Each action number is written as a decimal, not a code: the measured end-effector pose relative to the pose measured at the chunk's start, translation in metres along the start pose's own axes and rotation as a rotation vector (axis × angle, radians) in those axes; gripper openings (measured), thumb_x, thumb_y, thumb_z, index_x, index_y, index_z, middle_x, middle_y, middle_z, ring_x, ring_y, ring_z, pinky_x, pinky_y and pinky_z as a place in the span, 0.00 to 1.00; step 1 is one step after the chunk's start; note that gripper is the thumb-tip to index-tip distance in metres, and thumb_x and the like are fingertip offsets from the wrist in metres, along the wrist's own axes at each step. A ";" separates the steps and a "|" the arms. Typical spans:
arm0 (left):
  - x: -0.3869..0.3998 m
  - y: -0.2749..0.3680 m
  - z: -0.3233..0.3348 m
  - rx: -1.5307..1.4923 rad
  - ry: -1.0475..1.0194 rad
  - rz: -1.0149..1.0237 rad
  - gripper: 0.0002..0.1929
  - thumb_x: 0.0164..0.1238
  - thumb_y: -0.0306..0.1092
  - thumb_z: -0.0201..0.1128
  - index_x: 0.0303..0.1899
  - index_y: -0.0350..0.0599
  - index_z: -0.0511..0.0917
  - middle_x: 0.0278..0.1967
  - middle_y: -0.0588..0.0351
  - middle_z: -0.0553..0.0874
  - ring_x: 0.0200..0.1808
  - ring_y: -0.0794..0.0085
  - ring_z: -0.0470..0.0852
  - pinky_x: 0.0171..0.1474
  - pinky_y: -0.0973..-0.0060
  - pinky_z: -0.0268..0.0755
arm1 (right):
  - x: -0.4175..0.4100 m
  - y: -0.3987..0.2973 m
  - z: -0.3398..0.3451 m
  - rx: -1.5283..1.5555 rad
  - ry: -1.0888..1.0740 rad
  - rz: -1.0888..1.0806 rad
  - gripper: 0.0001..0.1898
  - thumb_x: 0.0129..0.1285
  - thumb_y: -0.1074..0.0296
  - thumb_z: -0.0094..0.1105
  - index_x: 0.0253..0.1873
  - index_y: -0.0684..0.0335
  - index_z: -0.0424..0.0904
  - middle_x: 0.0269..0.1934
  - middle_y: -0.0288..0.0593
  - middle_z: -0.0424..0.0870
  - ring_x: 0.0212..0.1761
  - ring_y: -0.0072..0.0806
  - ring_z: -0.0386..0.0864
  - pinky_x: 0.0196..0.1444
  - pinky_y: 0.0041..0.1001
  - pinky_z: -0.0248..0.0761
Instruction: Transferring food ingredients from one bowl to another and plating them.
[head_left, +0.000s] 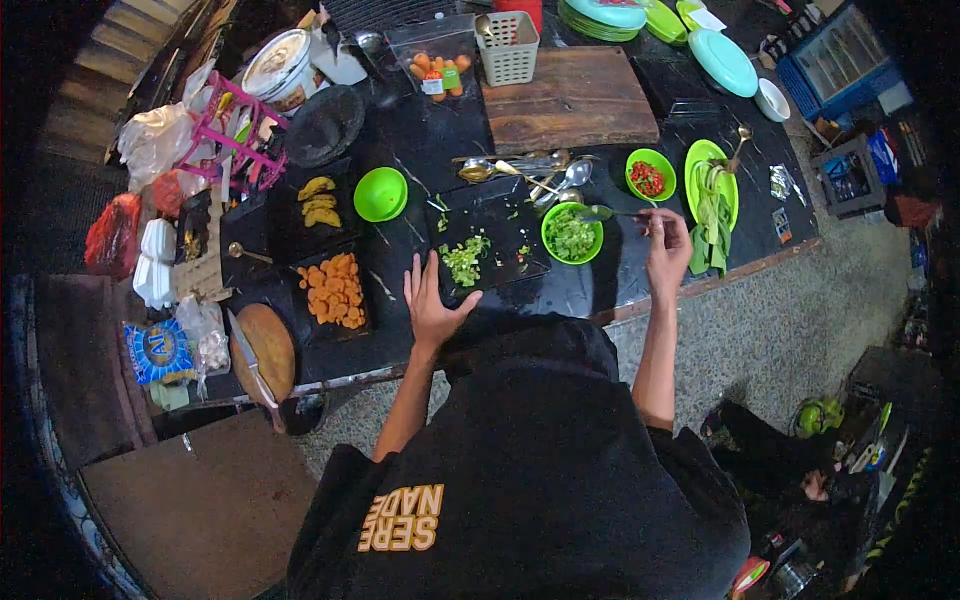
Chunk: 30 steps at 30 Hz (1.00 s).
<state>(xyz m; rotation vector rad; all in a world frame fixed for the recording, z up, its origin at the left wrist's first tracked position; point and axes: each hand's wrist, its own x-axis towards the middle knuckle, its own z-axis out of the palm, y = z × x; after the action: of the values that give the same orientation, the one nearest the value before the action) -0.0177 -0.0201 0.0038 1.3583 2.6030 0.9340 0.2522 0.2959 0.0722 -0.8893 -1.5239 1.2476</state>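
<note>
My right hand holds a metal spoon by its handle, with the spoon's head over a green bowl of chopped greens. Spread at the left edge of a black rectangular tray, my left hand has its fingers apart and grips nothing. On that tray lie a heap of chopped green vegetable and scattered bits of green and red. Just beyond the right hand sits a second green bowl with chopped red chili.
Left are stacked green bowls, sliced carrots, yellow pieces on a black tray, and a knife across a round wooden board. Several spoons lie behind the tray. Leafy greens rest on a green plate at right.
</note>
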 end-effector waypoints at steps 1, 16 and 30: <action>0.000 -0.002 0.001 -0.014 0.004 0.009 0.59 0.59 0.64 0.81 0.83 0.35 0.65 0.79 0.38 0.75 0.86 0.42 0.62 0.87 0.42 0.45 | 0.001 0.000 0.002 0.018 0.031 0.016 0.07 0.85 0.71 0.59 0.57 0.67 0.83 0.51 0.46 0.93 0.50 0.28 0.91 0.52 0.27 0.82; -0.002 -0.007 -0.002 -0.062 -0.012 -0.017 0.57 0.60 0.61 0.82 0.83 0.38 0.65 0.81 0.41 0.73 0.87 0.43 0.60 0.87 0.42 0.42 | -0.027 0.027 0.148 0.019 -0.253 0.084 0.08 0.83 0.72 0.61 0.57 0.70 0.85 0.45 0.47 0.94 0.47 0.28 0.93 0.50 0.28 0.86; -0.001 -0.009 -0.001 -0.049 0.022 0.007 0.53 0.62 0.63 0.79 0.80 0.34 0.71 0.79 0.39 0.76 0.86 0.42 0.63 0.86 0.42 0.47 | -0.055 0.039 0.168 0.036 -0.361 0.354 0.09 0.84 0.71 0.61 0.58 0.69 0.84 0.45 0.48 0.94 0.41 0.30 0.94 0.41 0.29 0.89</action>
<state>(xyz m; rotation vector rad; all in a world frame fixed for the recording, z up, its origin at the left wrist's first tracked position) -0.0241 -0.0252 -0.0006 1.3540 2.5746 1.0119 0.1068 0.2042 0.0158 -0.9765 -1.6603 1.7631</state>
